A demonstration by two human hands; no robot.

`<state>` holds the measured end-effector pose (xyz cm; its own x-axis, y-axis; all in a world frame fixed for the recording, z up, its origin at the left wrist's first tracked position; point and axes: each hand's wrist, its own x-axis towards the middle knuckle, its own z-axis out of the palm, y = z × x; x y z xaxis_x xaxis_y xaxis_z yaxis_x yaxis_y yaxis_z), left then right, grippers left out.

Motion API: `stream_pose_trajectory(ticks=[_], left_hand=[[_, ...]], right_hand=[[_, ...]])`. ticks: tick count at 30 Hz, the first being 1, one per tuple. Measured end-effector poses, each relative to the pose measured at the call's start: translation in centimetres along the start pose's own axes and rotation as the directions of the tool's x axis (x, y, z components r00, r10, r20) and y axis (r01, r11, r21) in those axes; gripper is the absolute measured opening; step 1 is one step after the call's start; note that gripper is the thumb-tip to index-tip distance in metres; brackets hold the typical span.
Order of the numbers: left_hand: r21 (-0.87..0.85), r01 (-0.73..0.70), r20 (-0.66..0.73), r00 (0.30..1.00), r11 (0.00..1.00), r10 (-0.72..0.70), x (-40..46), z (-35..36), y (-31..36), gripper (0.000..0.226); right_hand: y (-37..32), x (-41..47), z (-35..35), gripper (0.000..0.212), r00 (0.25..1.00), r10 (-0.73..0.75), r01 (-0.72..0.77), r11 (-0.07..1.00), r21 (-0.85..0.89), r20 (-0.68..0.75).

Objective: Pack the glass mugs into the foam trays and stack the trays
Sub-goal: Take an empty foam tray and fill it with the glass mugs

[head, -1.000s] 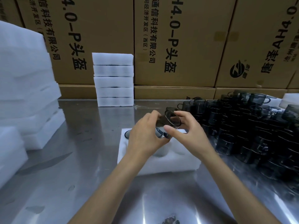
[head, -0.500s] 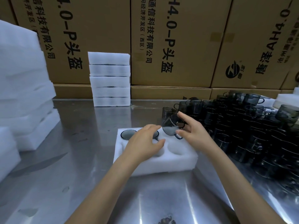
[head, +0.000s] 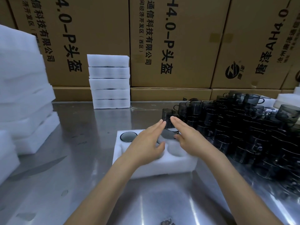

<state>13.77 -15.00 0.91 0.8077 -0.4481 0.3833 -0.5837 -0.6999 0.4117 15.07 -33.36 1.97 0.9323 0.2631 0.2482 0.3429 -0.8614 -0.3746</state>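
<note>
Compared with a second ago, when a glass mug was being held up between both hands above the tray, the mug (head: 170,133) is now being lowered into the back-middle pocket of the foam tray (head: 162,168), still tilted with its rim facing the camera. Counted from left to right: a tall pile of loose foam sheets (head: 22,88) is being kept at the desk's left edge, its number impossible to tell; a stack of five foam trays (head: 109,82) is being stood against the cardboard boxes (head: 175,41) at the back; one open tray is being filled at the centre of the steel desk (head: 81,159); one seated mug (head: 128,136) is being shown in its back-left pocket, and two front pockets are being left visible, one partly covered; the heap of dark glass mugs (head: 243,130) on the right is too crowded to be counted. The left hand (head: 146,146) is being held released, fingers straight, its fingertips touching the mug's left side. The right hand (head: 190,137) is likewise being kept flat and released, fingers extended over the mug's right rim, thumb beside its base; nothing is being grasped by either grip.
</note>
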Motion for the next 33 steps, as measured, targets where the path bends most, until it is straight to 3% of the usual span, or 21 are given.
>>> stream_pose_trajectory(ticks=[7, 10, 14, 20, 26, 33], left_hand=[[0.025, 0.018, 0.072, 0.997, 1.0, -0.02, 0.5, -0.2, -0.2, 0.064], [0.005, 0.024, 0.069, 0.997, 1.0, -0.024, 0.7, -0.3, -0.2, 0.064], [0.037, -0.013, 0.084, 0.996, 0.999, 0.01, 1.0, -0.8, -0.7, 0.072], [0.254, -0.079, 0.177, 0.984, 0.964, 0.034, 1.9, -0.9, -0.8, 0.074], [0.25, -0.013, 0.25, 0.967, 0.968, -0.051, 1.9, -0.4, -1.2, 0.067], [0.345, -0.054, 0.326, 0.943, 0.937, -0.066, 2.3, -0.3, -1.3, 0.072]], right_hand=[[-0.4, 0.0, -0.5, 0.059, 0.999, -0.017, 0.02, 0.994, -0.106, 0.031], [-0.2, -0.3, -0.7, 0.057, 1.0, -0.015, 0.015, 1.0, 0.003, 0.02], [0.1, -1.0, -1.8, 0.053, 0.979, 0.007, 0.049, 0.963, 0.266, -0.206], [0.1, -1.4, -0.4, 0.052, 0.999, -0.017, 0.024, 0.984, 0.176, -0.036], [0.3, -0.8, 0.5, 0.049, 0.994, 0.036, -0.047, 0.994, 0.104, 0.102], [0.0, -1.0, 0.6, 0.053, 0.977, 0.085, -0.076, 0.996, -0.054, 0.195]])
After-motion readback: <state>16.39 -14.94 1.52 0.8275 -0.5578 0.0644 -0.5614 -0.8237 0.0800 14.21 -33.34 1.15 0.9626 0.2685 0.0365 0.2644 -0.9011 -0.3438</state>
